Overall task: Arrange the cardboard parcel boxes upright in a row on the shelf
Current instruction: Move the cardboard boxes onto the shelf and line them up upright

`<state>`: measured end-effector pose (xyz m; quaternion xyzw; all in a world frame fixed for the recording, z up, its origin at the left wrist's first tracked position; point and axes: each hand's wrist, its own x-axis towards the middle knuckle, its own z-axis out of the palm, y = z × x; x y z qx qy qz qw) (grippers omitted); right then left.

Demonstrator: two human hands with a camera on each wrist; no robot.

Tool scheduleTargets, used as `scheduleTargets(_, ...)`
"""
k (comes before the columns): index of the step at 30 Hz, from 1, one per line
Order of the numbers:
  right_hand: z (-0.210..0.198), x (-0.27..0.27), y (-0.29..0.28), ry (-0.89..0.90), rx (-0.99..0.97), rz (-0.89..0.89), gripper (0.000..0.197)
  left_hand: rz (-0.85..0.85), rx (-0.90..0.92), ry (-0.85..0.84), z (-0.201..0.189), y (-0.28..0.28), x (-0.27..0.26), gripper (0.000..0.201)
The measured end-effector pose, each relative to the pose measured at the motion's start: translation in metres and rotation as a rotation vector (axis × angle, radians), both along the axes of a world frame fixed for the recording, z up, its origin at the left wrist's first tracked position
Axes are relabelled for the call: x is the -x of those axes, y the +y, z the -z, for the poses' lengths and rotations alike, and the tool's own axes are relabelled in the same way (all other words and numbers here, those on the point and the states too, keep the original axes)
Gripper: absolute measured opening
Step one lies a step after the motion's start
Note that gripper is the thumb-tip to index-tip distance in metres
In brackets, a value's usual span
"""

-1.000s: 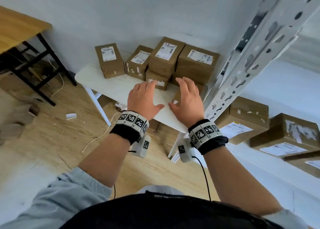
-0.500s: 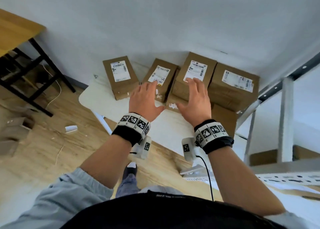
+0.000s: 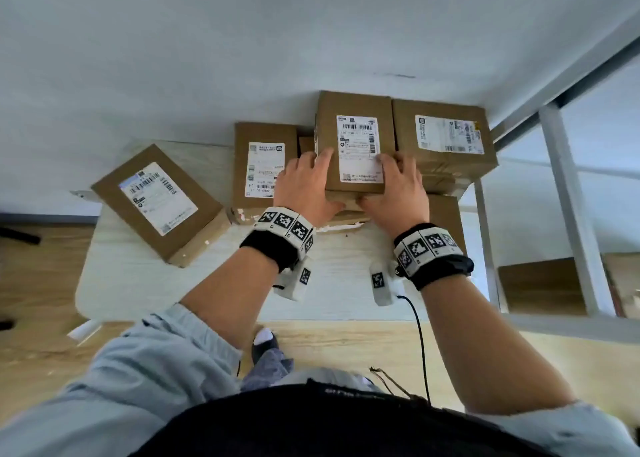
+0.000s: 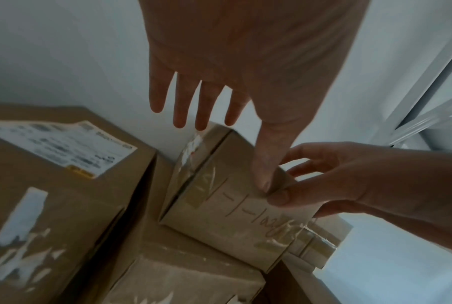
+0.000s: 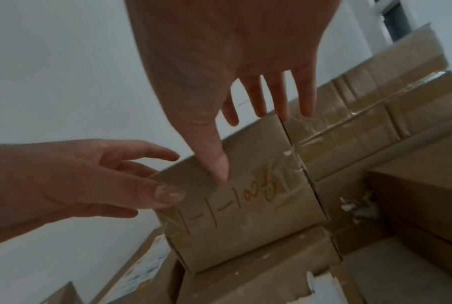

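Several brown cardboard parcel boxes lie flat at the back of a white table [image 3: 173,290]. The middle labelled box [image 3: 356,141] rests on a lower box [image 3: 346,216]. My left hand [image 3: 304,186] holds its near left corner, fingers on top, thumb on the front face. My right hand [image 3: 398,186] holds the near right corner the same way. Both wrist views show the box [image 4: 232,216] [image 5: 245,216] with handwriting on its front, and both thumbs pressing there: left hand [image 4: 258,92] [image 5: 76,181], right hand [image 4: 349,181] [image 5: 232,72].
A box [image 3: 156,203] lies askew at the table's left. Another box [image 3: 263,165] sits just left of the held one, and a bigger box [image 3: 446,138] just right. A white metal shelf frame [image 3: 568,197] stands to the right with a box [image 3: 540,283] inside.
Both hands moved forward from above the table's front to the middle labelled box and now clasp its near corners. The view has shifted closer and more overhead.
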<state>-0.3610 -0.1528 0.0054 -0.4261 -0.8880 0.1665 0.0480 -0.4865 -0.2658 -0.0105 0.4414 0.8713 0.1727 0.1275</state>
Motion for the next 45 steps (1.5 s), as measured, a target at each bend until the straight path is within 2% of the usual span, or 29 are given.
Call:
scheduleTargets(5, 0.013, 0.008, -0.002, 0.003, 0.020, 0.017, 0.088, 0.043, 0.001, -0.109, 0.019, 0.015, 0.006, 0.117)
scheduleTargets(9, 0.013, 0.008, -0.007, 0.017, 0.013, 0.038, 0.084, 0.035, -0.005, -0.114, 0.023, 0.015, -0.001, 0.109)
scheduleTargets(12, 0.007, 0.003, -0.010, 0.059, 0.015, 0.038, 0.078, 0.013, -0.031, -0.100, 0.018, 0.009, -0.007, 0.101)
scheduleTargets(18, -0.007, -0.018, -0.019, 0.174, 0.017, -0.034, 0.074, -0.074, -0.054, -0.018, -0.010, -0.010, -0.031, 0.098)
scheduleTargets(23, -0.022, -0.059, -0.026, 0.300, 0.017, -0.152, 0.074, -0.194, -0.152, 0.046, -0.029, -0.031, -0.083, 0.100)
scheduleTargets(29, -0.040, -0.143, -0.039, 0.355, 0.014, -0.269, 0.075, -0.316, -0.248, 0.117, -0.045, -0.054, -0.179, 0.098)
scheduleTargets(39, -0.060, -0.249, -0.071, 0.445, -0.001, -0.241, 0.079, -0.302, -0.310, 0.185, -0.072, -0.086, -0.289, 0.098)
scheduleTargets(45, -0.056, -0.312, -0.107, 0.452, -0.069, -0.204, 0.080, -0.275, -0.365, 0.155, -0.070, -0.120, -0.353, 0.097)
